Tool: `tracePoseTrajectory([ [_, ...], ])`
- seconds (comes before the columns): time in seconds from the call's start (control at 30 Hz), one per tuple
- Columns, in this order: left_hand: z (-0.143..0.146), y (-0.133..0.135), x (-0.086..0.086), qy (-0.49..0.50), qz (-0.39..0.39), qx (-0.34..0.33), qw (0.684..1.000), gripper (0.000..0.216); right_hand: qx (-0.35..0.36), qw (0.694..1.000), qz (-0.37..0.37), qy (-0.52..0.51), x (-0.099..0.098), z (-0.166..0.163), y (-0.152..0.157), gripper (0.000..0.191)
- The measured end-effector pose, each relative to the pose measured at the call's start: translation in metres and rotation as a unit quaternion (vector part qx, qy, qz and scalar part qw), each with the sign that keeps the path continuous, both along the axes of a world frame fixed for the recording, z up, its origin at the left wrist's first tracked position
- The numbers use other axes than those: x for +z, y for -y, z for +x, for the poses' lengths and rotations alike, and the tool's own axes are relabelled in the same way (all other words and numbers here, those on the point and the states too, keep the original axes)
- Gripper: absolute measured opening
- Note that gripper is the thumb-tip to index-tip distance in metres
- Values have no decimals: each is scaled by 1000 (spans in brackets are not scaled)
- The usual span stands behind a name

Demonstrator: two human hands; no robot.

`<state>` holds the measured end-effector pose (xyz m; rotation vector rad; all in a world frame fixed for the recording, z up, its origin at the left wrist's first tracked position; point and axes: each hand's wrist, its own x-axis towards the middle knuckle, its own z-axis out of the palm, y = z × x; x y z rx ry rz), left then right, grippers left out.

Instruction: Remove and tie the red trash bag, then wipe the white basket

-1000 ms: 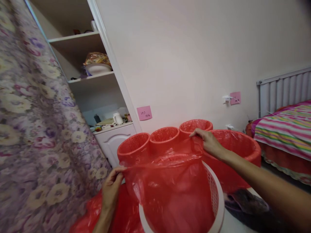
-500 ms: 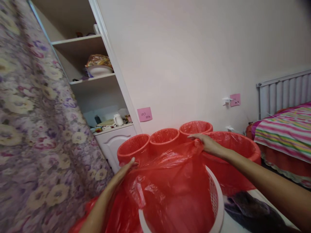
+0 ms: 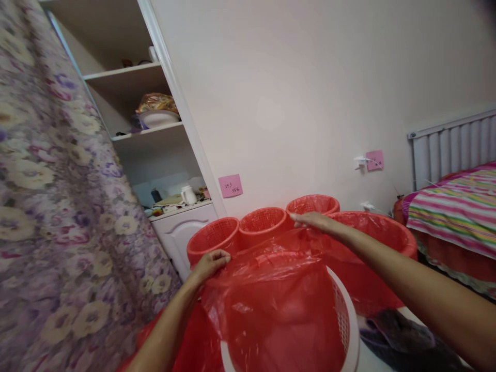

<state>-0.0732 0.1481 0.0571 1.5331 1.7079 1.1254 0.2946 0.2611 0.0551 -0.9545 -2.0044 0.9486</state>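
A thin red plastic bag (image 3: 279, 305) is stretched over the mouth of a white mesh basket (image 3: 343, 315) low in the middle of the view. My left hand (image 3: 211, 262) grips the bag's edge at the left side. My right hand (image 3: 313, 222) holds the bag's far edge, with its fingers closed on the film. Both arms reach forward over the basket.
Three red mesh bins (image 3: 261, 223) stand in a row behind the basket, and a large red tub (image 3: 383, 243) lined with plastic stands at the right. A flowered curtain (image 3: 58, 206) hangs at left, shelves (image 3: 151, 134) behind it, and a striped bed (image 3: 453, 212) at far right.
My left hand has moved up and forward along the bag's edge and closed on it. My right hand has shifted slightly left and lower on the far edge.
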Motion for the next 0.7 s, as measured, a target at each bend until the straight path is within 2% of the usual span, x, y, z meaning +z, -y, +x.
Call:
tracePoseTrajectory([
  [0.1, 4, 8, 13, 6, 24, 7, 1000, 26, 23, 998, 16, 48, 5, -5, 0, 20],
  [0.27, 1, 28, 28, 37, 88, 54, 994, 40, -48, 997, 59, -27, 11, 3, -1, 10],
  [0.4, -6, 40, 37, 38, 121, 82, 989, 47, -116, 987, 22, -113, 12, 22, -3, 11],
  [0.5, -7, 57, 45, 2, 117, 75, 990, 48, -119, 982, -5, -143, 10, 34, 6, 13],
  [0.57, -5, 75, 52, -34, 102, 52, 993, 49, -96, 985, -4, -144, 11, 44, 20, 22],
  [0.7, 4, 113, 60, -164, 64, -37, 984, 51, 0, 995, 19, -94, 16, 67, 50, 37],
])
